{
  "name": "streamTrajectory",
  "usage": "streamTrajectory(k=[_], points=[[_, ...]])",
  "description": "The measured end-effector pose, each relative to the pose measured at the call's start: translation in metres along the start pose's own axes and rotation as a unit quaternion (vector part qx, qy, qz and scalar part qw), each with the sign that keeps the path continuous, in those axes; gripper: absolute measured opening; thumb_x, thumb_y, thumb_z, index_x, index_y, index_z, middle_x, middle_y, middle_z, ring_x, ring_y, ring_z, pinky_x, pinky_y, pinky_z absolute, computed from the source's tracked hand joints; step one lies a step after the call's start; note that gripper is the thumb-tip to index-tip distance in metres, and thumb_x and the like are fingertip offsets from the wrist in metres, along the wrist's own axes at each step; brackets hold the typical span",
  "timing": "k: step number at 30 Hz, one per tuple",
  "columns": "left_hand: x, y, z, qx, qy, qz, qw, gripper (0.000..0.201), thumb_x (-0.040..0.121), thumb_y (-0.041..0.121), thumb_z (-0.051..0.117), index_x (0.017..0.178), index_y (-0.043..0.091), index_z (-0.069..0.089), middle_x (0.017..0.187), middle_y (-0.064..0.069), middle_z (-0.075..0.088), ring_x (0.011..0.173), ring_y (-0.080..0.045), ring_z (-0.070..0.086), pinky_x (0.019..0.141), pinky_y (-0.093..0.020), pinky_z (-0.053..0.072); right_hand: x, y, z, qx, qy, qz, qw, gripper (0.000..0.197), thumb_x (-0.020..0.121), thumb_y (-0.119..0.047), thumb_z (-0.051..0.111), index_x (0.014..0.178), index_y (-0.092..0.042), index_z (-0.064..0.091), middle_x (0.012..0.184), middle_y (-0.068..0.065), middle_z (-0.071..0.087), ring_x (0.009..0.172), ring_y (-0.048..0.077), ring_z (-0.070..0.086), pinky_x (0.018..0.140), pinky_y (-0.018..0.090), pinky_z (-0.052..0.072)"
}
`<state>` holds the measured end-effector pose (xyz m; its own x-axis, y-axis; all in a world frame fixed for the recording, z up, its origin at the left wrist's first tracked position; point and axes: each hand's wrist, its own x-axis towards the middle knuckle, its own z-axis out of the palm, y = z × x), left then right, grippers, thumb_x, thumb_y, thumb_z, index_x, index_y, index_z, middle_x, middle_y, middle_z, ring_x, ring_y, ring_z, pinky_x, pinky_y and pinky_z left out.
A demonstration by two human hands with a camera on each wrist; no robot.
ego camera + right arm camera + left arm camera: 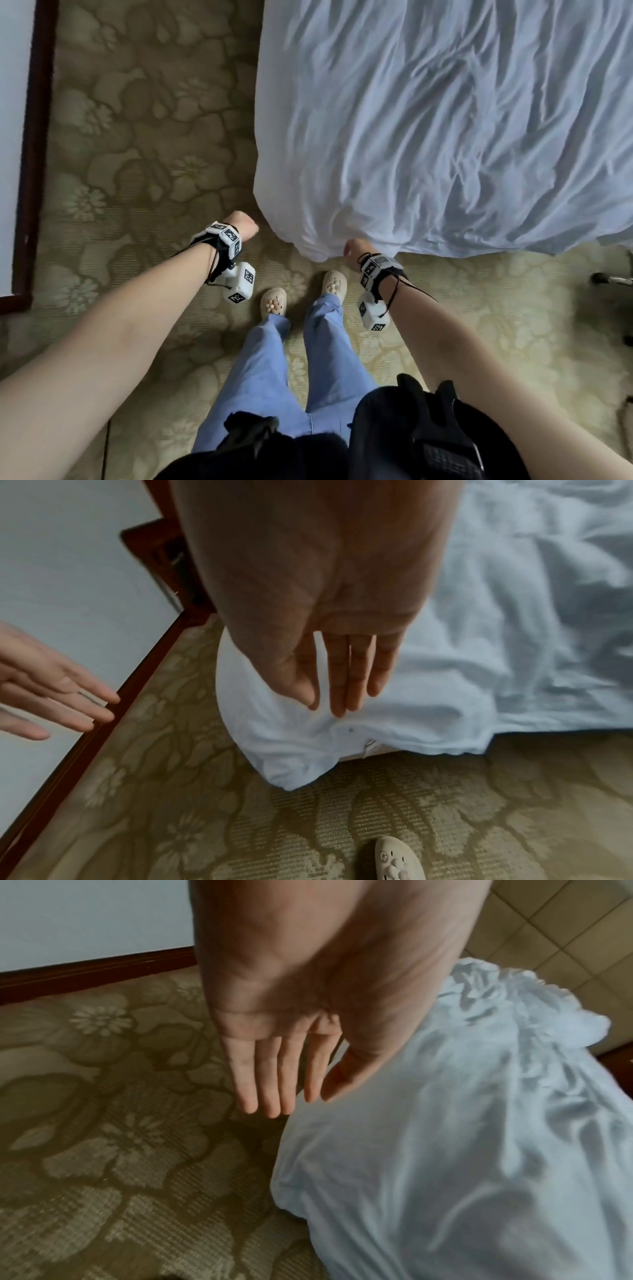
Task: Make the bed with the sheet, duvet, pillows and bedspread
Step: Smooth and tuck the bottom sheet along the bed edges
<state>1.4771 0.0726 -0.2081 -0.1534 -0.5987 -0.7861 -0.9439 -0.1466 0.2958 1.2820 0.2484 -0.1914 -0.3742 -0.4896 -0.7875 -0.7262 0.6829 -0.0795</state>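
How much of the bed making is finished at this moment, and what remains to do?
Done: a white sheet is spread over the bed, though it is creased. In hand: the right hand is at the bunched corner hanging over the bed's edge, fingers straight; the left hand is open beside it, holding nothing. Left: smoothing and tucking the sheet. No duvet, pillows or bedspread appear in these views.

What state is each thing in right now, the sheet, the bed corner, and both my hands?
Sheet: spread over the bed, wrinkled.
Sheet corner: bunched, hanging over the carpet, not tucked.
Left hand: fingers straight, holding nothing, beside the corner.
Right hand: fingers straight, at the bunched corner; contact unclear.
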Motion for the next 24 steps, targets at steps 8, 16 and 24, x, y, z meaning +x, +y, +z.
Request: streamTrajectory(k=[8, 16, 24], points=[[-0.044, 0.114, 0.002, 0.063, 0.0, 0.152, 0.986, 0.034, 0.088, 0.014, 0.053, 0.122, 0.01, 0.061, 0.126, -0.015, 0.061, 0.113, -0.034, 0.06, 0.097, -0.036, 0.049, -0.056, 0.101, -0.034, 0.166, 0.104, 0.118, 0.974, 0.047, 0.091, -0.013, 0.048, 0.137, -0.009, 0.041, 0.135, 0.017, 0.051, 0.123, 0.032, 0.05, 0.1, 0.037, 0.044], [-0.095, 0.211, 0.094, 0.161, -0.053, 0.234, 0.957, 0.048, 0.09, 0.014, 0.051, 0.138, 0.011, 0.044, 0.134, -0.016, 0.054, 0.122, -0.032, 0.052, 0.104, -0.034, 0.04, -0.088, 0.214, -0.029, 0.266, 0.131, 0.199, 0.934, 0.062, 0.092, -0.025, 0.055, 0.145, -0.011, 0.025, 0.142, 0.02, 0.035, 0.127, 0.037, 0.043, 0.105, 0.046, 0.04], [-0.146, 0.329, 0.198, 0.2, -0.073, 0.289, 0.933, 0.047, 0.091, 0.015, 0.051, 0.137, 0.01, 0.043, 0.129, -0.015, 0.056, 0.116, -0.033, 0.055, 0.102, -0.037, 0.043, -0.105, 0.36, -0.019, 0.324, 0.144, 0.23, 0.906, 0.064, 0.091, -0.022, 0.052, 0.146, -0.01, 0.021, 0.142, 0.022, 0.036, 0.127, 0.038, 0.042, 0.104, 0.042, 0.039]])
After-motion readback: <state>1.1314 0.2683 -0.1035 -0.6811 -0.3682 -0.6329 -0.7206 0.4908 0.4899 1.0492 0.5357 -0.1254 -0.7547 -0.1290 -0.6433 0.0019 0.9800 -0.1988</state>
